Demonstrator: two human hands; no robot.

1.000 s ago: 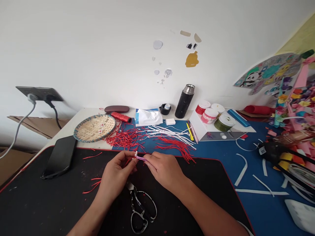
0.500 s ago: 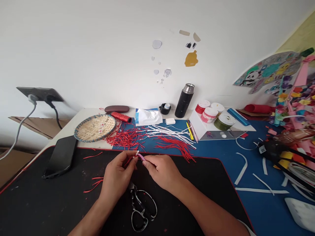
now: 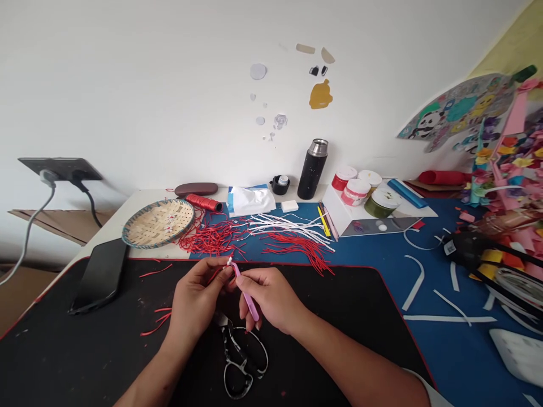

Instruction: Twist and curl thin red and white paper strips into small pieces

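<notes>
My left hand [image 3: 195, 288] is closed in a pinch on a red cord, with a small white piece, perhaps a knot of white cord [image 3: 229, 260], showing at its fingertips. In my right hand [image 3: 269, 297] is a slim pair of pink tweezers [image 3: 250, 305]. Their bent tip touches or nearly touches the white piece; fingers hide part of the contact. Below the hands lie scissors [image 3: 241, 362] with black and white handles on the black mat [image 3: 331, 350]. A few short red cords [image 3: 158, 323] lie left of my left wrist.
Behind the hands are red cords [image 3: 299, 251], white cords [image 3: 284, 224], a red thread spool [image 3: 203, 202] and a woven basket [image 3: 159, 223]. A phone [image 3: 99, 274] lies left. A black flask [image 3: 313, 169] and lidded jars [image 3: 384, 202] stand at the back; paper strips [image 3: 449, 319] lie right.
My right hand has turned, so the pink tweezers' shaft now shows below the fingers. Both hands stay close together around the white piece. The view has shifted slightly.
</notes>
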